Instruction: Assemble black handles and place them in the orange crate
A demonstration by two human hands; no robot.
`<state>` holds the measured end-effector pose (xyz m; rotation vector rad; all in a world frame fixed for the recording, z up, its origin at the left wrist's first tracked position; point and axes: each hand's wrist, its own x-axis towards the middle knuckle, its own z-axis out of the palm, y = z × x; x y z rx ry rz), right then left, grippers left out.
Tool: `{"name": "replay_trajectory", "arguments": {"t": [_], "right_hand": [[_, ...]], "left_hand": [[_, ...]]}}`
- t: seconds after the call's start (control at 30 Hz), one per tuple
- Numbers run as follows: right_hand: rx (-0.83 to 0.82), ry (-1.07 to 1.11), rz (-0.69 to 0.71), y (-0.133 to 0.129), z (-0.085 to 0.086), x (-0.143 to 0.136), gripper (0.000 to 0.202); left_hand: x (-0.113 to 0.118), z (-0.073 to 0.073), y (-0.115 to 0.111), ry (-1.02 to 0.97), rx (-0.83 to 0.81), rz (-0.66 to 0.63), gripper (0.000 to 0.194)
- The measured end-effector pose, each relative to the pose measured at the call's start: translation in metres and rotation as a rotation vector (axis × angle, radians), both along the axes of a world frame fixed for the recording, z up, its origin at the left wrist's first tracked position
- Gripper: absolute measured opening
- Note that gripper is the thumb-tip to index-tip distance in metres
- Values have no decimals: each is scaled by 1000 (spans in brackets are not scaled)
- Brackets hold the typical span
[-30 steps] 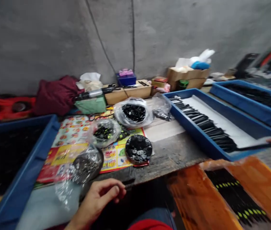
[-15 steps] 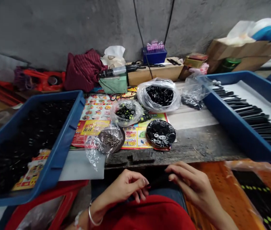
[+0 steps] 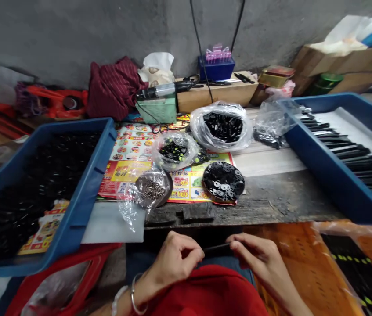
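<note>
A thin black rod-like piece (image 3: 218, 248) spans the gap between my two hands, over my lap and just in front of the bench edge. My left hand (image 3: 181, 256) pinches its left end between thumb and fingers. At the other end, the thumb and fingertips of my right hand (image 3: 258, 249) close on it. The exact kind of piece is too dark to make out. Beyond the hands, on the bench, lie a round dish of black pieces with white marks (image 3: 223, 181) and a plastic-lined bowl of small metal parts (image 3: 153, 189).
A blue tray of dark pieces (image 3: 88, 193) stands on the left; another blue tray (image 3: 304, 162) on the right holds rows of long black pieces. Plastic bags of black parts (image 3: 222, 127) sit mid-bench. An orange surface (image 3: 291, 250) lies below right, a red stool (image 3: 96, 263) below left.
My left fingers, looser and partly spread before, have closed into a pinch. The black piece now shows more level between my hands. The camera view has shifted slightly.
</note>
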<state>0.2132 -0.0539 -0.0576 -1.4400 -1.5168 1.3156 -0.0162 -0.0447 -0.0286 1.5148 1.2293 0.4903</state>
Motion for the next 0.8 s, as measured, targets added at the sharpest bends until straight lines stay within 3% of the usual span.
{"name": "replay_trajectory", "arguments": {"t": [0.1, 0.2, 0.33, 0.47, 0.57, 0.63, 0.73, 0.8], "right_hand": [[-252, 136, -101, -6, -18, -2, 40], [-389, 302, -244, -9, -27, -7, 42], [-549, 605, -376, -8, -23, -13, 43], [-703, 906, -431, -6, -18, -11, 38], [-748, 1033, -509, -6, -19, -9, 38], [-749, 1080, -530, -8, -18, -10, 33], [-748, 1107, -438, -9, -13, -14, 29], [-765, 1107, -378, -10, -10, -16, 28]], "left_hand": [[-1, 3, -4, 182, 428, -52, 25], [-3, 1, -5, 283, 601, -94, 22], [-1, 3, -3, 245, 553, -127, 21], [-5, 19, 8, 38, 290, -341, 13], [-17, 39, 35, -21, 266, -367, 17], [-25, 52, 63, 51, 407, -224, 16], [-32, 64, 110, 186, 672, -2, 15], [-29, 65, 136, 245, 776, -3, 14]]}}
